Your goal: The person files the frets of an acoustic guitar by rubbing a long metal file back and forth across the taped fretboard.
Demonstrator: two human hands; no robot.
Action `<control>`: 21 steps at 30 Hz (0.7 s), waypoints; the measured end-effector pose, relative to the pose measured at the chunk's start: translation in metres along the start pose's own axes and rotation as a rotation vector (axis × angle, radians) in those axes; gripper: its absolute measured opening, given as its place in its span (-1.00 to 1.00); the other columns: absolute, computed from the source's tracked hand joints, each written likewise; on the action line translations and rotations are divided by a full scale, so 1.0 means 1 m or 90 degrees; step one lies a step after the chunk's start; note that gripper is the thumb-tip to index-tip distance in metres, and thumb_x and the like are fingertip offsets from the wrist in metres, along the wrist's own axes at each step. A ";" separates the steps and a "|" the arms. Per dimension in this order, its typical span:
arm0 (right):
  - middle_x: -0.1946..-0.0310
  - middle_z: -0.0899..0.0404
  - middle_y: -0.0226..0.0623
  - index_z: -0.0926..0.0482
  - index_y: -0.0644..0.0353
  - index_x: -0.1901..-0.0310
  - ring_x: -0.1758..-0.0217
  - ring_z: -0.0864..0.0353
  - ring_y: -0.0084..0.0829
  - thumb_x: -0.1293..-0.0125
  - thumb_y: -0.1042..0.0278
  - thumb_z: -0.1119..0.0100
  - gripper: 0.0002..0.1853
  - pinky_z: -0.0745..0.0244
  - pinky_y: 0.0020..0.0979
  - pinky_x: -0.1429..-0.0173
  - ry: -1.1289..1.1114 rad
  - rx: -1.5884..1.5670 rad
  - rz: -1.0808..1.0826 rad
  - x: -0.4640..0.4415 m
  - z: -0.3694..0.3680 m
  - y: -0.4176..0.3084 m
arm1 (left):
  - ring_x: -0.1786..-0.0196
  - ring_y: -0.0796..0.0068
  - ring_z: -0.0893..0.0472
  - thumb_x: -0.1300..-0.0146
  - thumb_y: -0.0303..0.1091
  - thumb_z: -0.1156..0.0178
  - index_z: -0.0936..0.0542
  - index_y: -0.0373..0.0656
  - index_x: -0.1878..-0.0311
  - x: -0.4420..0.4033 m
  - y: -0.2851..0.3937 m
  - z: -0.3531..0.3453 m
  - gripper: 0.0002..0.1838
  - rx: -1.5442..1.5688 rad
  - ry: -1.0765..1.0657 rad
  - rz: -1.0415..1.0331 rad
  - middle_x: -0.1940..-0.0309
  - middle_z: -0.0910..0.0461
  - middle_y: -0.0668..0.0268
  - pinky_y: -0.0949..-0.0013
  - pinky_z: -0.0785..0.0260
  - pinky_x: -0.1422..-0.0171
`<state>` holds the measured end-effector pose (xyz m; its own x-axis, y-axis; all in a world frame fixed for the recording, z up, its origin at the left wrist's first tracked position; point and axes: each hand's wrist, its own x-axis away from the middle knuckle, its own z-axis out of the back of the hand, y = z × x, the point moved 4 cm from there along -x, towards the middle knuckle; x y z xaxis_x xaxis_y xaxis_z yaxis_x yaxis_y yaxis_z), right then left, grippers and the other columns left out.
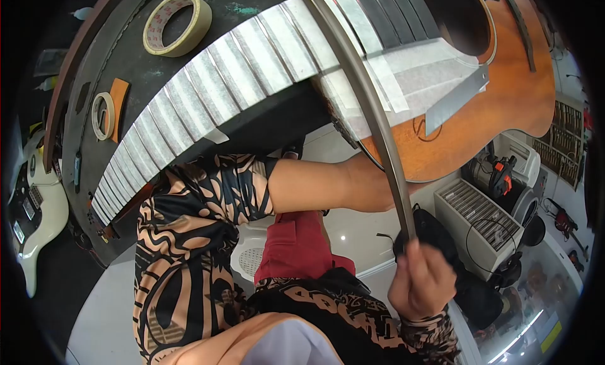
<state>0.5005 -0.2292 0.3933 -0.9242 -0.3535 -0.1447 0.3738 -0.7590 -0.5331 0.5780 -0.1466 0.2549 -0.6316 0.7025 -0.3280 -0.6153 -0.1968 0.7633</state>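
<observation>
My right hand is closed around the lower end of a long grey metal bar, which looks curved through the lens. The bar slants up across the acoustic guitar and passes out of the top of the view. White masking tape covers most of the fretboard between the frets, with more tape on the guitar's top. My left hand is at the near edge of the guitar body, partly behind the bar, its fingers hidden. A thin grey metal plate lies on the guitar's top.
A large tape roll and a smaller one lie on the dark workbench. A white electric guitar is at far left. To the right stand a slotted white box and a glass case.
</observation>
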 end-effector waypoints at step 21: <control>0.52 -0.46 -0.28 -0.56 0.22 -0.15 0.61 -0.47 -0.35 -0.01 0.67 -0.28 -0.44 -0.37 -0.42 0.57 -0.067 0.025 -0.025 -0.069 0.001 -0.035 | -0.24 0.07 -0.47 -0.34 -0.28 0.07 -0.46 -0.16 -0.17 0.005 0.003 0.011 -0.62 0.115 -0.064 0.093 -0.14 -0.51 0.06 0.10 -0.32 -0.32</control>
<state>0.5511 -0.1788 0.4222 -0.9255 -0.3771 -0.0348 0.3423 -0.7939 -0.5026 0.5783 -0.1359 0.2618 -0.6525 0.7415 -0.1564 -0.4202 -0.1823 0.8889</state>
